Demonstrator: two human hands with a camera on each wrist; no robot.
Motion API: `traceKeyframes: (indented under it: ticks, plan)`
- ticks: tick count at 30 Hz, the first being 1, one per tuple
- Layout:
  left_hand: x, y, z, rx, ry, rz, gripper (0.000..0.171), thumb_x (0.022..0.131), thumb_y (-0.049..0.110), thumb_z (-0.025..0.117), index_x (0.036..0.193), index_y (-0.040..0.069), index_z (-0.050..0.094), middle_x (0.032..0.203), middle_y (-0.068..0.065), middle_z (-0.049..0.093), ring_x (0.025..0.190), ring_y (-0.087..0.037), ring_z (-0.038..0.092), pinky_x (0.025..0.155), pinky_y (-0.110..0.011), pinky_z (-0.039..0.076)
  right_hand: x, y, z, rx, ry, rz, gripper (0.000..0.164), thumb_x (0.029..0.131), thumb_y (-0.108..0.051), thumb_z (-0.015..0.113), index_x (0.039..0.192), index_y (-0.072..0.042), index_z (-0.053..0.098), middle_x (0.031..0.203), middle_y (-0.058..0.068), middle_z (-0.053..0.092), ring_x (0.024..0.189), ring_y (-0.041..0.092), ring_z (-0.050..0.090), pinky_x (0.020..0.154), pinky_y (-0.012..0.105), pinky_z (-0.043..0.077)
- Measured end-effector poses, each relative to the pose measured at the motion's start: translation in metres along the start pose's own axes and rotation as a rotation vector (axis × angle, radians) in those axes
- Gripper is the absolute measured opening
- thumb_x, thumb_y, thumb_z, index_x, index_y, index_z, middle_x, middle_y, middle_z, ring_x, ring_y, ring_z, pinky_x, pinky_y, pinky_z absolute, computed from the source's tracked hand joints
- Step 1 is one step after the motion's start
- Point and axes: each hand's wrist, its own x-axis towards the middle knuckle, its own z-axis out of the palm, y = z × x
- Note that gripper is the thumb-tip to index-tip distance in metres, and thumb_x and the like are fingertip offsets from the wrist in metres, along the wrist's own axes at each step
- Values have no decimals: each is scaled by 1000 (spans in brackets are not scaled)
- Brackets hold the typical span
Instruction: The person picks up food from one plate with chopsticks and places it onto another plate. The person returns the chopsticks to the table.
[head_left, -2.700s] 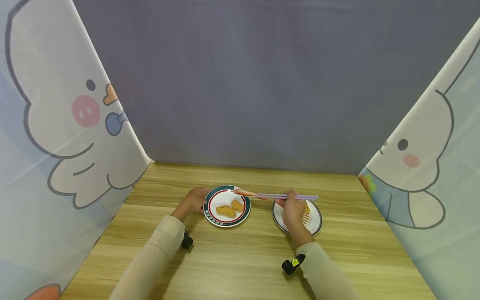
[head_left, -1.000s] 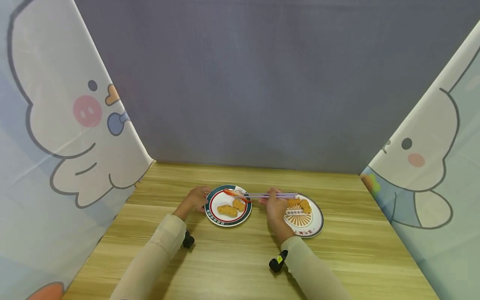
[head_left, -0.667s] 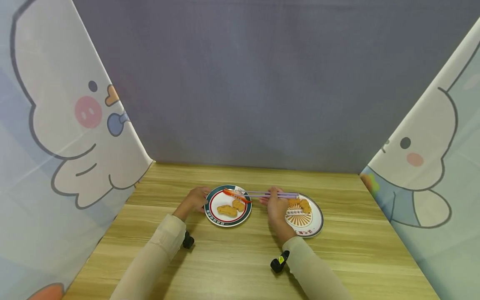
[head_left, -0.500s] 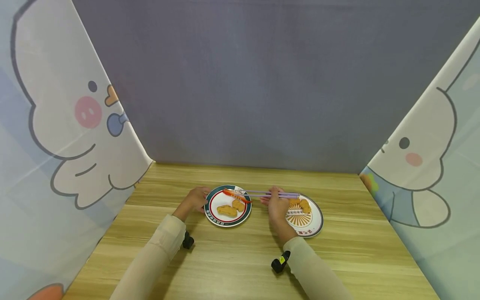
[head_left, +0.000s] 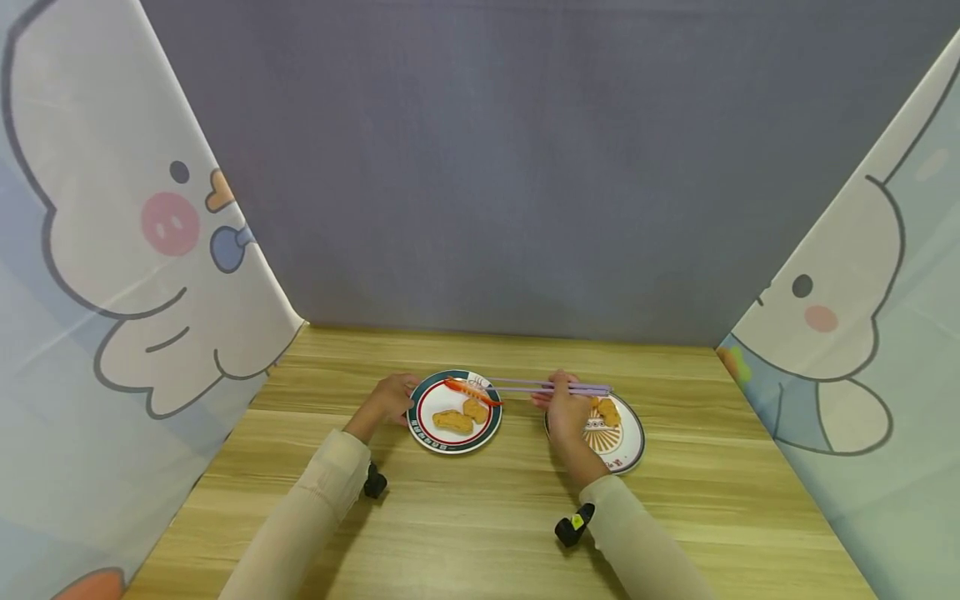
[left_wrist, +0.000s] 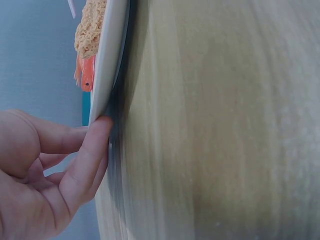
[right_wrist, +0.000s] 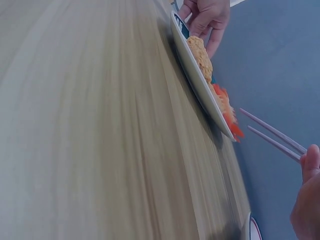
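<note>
My left hand pinches the rim of a green-rimmed plate between thumb and fingers; the left wrist view shows the fingertips under its edge. On this plate lie an orange-red shrimp at the back and two fried, breaded pieces in front. My right hand holds lilac chopsticks that point left toward the shrimp. In the right wrist view the chopstick tips stand apart, with a gap between them and the shrimp.
Beneath and to the right of my right hand is a second white plate with a dark rim and a sunburst print, bearing fried pieces. A wooden table carries both plates. A grey cloth screen rises behind, with printed cartoon panels either side.
The chopsticks carried the shrimp left onto the green-rimmed plate and released it. Since then my right hand has drawn back slightly right. My left hand has stayed at the plate's rim.
</note>
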Motion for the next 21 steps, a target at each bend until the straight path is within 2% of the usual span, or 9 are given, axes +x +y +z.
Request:
traceKeyframes:
  ticks: [4, 8, 10, 14, 21]
  plan:
    - [1, 1, 0, 10, -6, 4, 53, 84, -15, 54, 135, -1, 60, 116, -26, 62, 79, -24, 67, 57, -33, 65, 2, -1, -6, 6, -11, -17, 35, 105, -20, 52, 102, 14, 60, 84, 31, 70, 56, 17, 73, 51, 27, 62]
    - [1, 0, 0, 19, -9, 4, 52, 84, -15, 54, 134, -1, 60, 117, -26, 61, 79, -25, 67, 57, -33, 65, 4, -3, -12, -6, -18, -27, 32, 106, -22, 52, 97, 7, 61, 75, 17, 72, 56, 15, 72, 50, 27, 62]
    - [1, 0, 0, 24, -6, 3, 53, 84, -15, 54, 134, 0, 61, 117, -26, 61, 79, -25, 67, 57, -33, 65, 5, -5, -16, -4, -28, -27, 30, 106, -21, 51, 96, 5, 62, 74, 14, 72, 56, 15, 72, 50, 27, 62]
    - [1, 0, -1, 33, -5, 5, 53, 84, -15, 54, 134, 0, 61, 118, -26, 62, 80, -25, 67, 57, -33, 65, 7, -9, -21, -13, -39, -29, 29, 105, -20, 51, 96, 4, 63, 76, 19, 72, 55, 14, 72, 51, 28, 62]
    - [1, 1, -1, 25, -11, 3, 55, 84, -16, 53, 136, -1, 59, 120, -27, 61, 84, -26, 67, 59, -34, 65, 9, -18, -33, -18, -44, -22, 28, 106, -21, 50, 94, 1, 62, 69, 5, 71, 55, 15, 72, 49, 24, 61]
